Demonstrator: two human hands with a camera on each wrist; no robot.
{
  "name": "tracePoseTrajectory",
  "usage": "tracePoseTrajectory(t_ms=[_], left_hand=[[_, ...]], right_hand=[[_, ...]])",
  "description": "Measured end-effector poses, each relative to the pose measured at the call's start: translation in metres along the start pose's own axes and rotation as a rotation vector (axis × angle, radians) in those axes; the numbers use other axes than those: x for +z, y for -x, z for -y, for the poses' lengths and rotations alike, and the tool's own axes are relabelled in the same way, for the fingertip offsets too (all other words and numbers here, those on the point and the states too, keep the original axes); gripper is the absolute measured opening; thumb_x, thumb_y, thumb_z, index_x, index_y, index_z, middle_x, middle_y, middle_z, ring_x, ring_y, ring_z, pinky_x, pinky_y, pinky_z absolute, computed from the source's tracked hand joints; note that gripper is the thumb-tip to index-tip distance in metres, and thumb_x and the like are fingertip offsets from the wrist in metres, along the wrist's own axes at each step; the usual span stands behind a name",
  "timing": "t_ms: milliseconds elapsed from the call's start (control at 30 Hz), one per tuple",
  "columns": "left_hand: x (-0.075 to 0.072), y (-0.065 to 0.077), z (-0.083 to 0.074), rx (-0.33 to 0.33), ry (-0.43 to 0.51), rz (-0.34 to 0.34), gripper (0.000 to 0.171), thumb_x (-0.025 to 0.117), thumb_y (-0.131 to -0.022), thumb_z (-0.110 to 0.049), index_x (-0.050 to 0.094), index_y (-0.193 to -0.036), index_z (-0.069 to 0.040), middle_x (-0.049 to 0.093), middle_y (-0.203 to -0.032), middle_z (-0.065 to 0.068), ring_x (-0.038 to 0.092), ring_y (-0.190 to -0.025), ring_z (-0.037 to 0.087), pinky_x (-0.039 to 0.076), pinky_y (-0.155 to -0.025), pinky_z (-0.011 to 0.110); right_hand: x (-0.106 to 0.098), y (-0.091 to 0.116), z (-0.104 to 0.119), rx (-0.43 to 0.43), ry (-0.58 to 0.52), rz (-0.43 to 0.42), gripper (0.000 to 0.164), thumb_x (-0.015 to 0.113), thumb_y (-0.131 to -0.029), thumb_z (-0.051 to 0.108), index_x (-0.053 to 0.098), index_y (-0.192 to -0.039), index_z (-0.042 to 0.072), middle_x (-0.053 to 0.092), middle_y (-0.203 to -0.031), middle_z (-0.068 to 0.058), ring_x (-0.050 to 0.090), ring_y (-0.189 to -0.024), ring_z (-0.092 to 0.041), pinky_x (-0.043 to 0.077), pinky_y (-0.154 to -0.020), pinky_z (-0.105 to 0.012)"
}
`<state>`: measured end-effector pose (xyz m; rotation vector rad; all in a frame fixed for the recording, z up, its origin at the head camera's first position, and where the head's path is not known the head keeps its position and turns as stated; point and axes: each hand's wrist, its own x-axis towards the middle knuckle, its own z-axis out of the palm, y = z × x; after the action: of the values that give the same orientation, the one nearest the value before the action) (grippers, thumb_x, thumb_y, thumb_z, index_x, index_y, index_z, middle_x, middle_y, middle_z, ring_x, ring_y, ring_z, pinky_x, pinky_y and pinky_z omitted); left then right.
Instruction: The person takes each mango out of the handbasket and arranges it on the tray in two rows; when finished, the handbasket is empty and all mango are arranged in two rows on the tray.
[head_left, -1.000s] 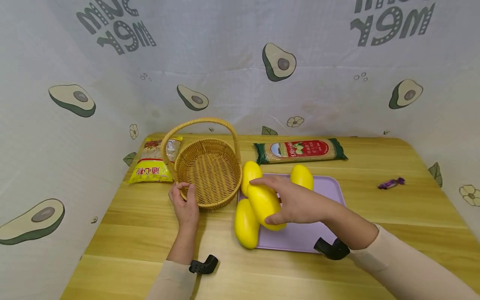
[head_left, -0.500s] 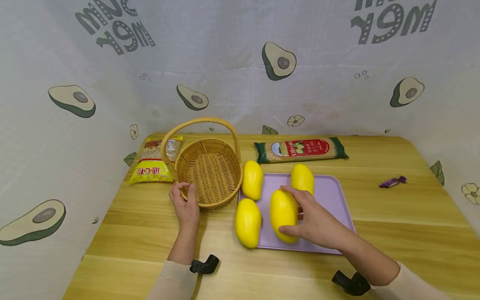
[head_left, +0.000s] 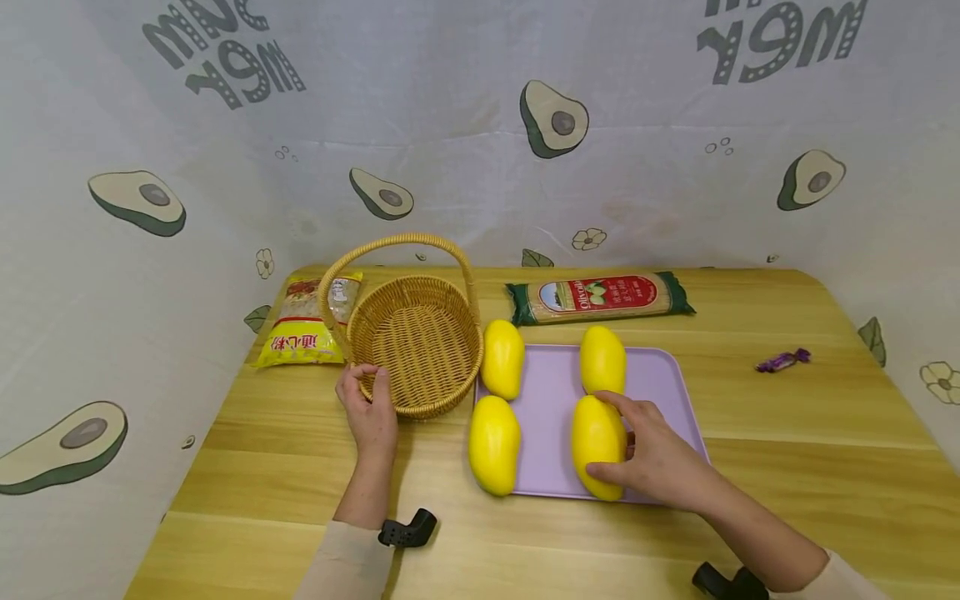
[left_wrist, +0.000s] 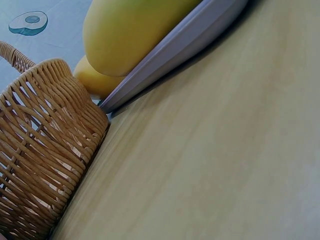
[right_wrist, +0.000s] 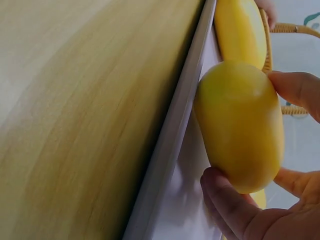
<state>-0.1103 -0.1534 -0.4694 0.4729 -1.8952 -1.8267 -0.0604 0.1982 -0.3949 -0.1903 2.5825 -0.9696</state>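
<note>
My right hand (head_left: 663, 454) grips a yellow mango (head_left: 597, 450) at the front right of the lilac tray (head_left: 547, 417). In the right wrist view, the thumb and fingers lie round this mango (right_wrist: 240, 127), close over the tray. Three other mangoes are at the tray: one at its back right (head_left: 602, 360), one at its back left corner (head_left: 502, 358) and one at its front left (head_left: 495, 446). My left hand (head_left: 372, 417) holds the front left rim of the wicker basket (head_left: 420, 350), thumb on the inner side. Nothing lies in the basket.
A yellow bag of pasta (head_left: 300, 325) lies left of the basket, behind its handle. Along the back lies a long spaghetti packet (head_left: 600, 298). To the right is a purple wrapped candy (head_left: 782, 361). A printed cloth (head_left: 465, 108) hangs behind the table.
My right hand has carried the mango from over the left mangoes to the right and nearer, down to the tray's front right. The left hand stays at the basket.
</note>
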Motion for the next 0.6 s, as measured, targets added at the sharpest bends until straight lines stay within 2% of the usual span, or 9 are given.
tracePoseTrajectory(t_ms=[267, 600], left_hand=[[0.0, 0.0, 0.0006, 0.011, 0.002, -0.008, 0.009, 0.059, -0.101, -0.017, 0.052, -0.103, -0.011, 0.026, -0.157, 0.018, 0.017, -0.155, 0.034, 0.014, -0.126, 0.059], [0.0001, 0.0006, 0.0006, 0.019, -0.007, -0.007, 0.01, 0.058, -0.101, -0.018, 0.052, -0.103, -0.01, 0.027, -0.155, 0.019, 0.016, -0.156, 0.035, 0.013, -0.126, 0.059]], right_hand=[[-0.0034, -0.0011, -0.0076, -0.004, -0.001, 0.018, 0.103, 0.088, -0.075, 0.044, 0.033, -0.155, 0.008, 0.043, -0.137, -0.033, 0.058, -0.102, -0.031, 0.054, -0.078, -0.036], [-0.0053, -0.0016, -0.0107, -0.001, -0.019, 0.053, 0.104, 0.088, -0.077, 0.044, 0.033, -0.156, 0.007, 0.044, -0.139, -0.032, 0.061, -0.104, -0.031, 0.058, -0.084, -0.041]])
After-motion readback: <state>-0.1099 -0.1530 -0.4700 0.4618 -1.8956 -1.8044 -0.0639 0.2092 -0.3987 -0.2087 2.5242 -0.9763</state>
